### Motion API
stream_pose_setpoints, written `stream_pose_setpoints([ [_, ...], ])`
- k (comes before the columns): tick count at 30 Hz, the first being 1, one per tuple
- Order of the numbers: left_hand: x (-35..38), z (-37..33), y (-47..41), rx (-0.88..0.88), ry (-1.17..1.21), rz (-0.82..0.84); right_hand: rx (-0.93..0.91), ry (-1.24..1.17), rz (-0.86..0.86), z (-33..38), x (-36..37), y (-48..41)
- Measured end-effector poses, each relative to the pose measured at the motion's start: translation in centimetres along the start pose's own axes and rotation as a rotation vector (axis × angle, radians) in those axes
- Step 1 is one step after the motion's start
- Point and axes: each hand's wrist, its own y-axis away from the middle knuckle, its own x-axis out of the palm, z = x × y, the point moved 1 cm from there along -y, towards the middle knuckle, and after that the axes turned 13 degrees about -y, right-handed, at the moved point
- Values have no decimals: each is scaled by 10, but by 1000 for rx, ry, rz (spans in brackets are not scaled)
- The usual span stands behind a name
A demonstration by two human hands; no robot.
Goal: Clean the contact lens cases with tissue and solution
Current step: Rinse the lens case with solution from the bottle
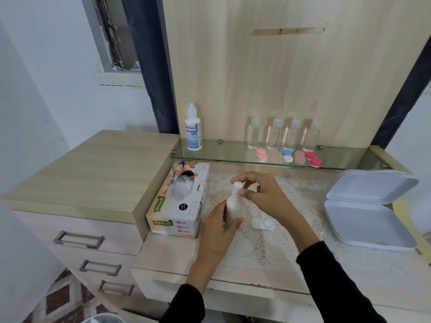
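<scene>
The tissue box (177, 206) stands at the left of the surface (256, 271), within easy reach. The left hand (219, 231) grips the small white bottle (234, 206) upright to steady it. The right hand (258, 194) pinches its cap, probably to open it. The white lens case (262, 224) lies just beside the bottle.

A white hinged box (370, 220) lies open at the right of the desk (163, 255), its lid tilted back toward the wall. A lace mat (291, 229) covers much of the desk top, reaching the box. On the glass shelf (224, 155), 4 clear bottles (274, 134) with pale caps stand in a row against the wood panel (279, 78) (a narrow slot is cut high in it). Left of the desk, a cabinet (93, 169) has 3 drawers with metal handles (79, 240). A dark blue curtain (149, 66) hangs beside a window (112, 33).
</scene>
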Motion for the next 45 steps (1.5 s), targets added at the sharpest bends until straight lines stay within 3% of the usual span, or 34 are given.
stream_pose_setpoints([
  [6, 0, 0, 1, 5, -8, -4, -24, -83, 84, 2, -5, -1],
  [11, -1, -1, 1, 15, -4, -1, 14, -207, -113, -11, -14, -5],
  [14, -1, -1, 1, 17, -10, -4, 81, -66, -145, -34, -8, -12],
  [19, -2, 0, 0, -3, -14, -22, 167, 308, 4, -78, 9, -18],
  [25, -2, 1, 0, -25, 18, -53, 171, 381, 43, -93, 11, -14],
  [27, -2, 1, 0, -39, 35, -48, 115, 306, -26, -87, 5, -9],
  [29, -2, 0, 1, -44, 42, -46, 62, 77, -130, -73, 0, 4],
  [32, -4, -3, 1, -44, 73, -41, 77, -274, -28, -51, 2, 23],
  [41, -6, -4, 3, -31, 83, -41, 97, -126, -28, -59, 20, 22],
  [45, -2, 1, 2, -39, 98, 60, 89, -159, -137, -50, 6, 27],
])
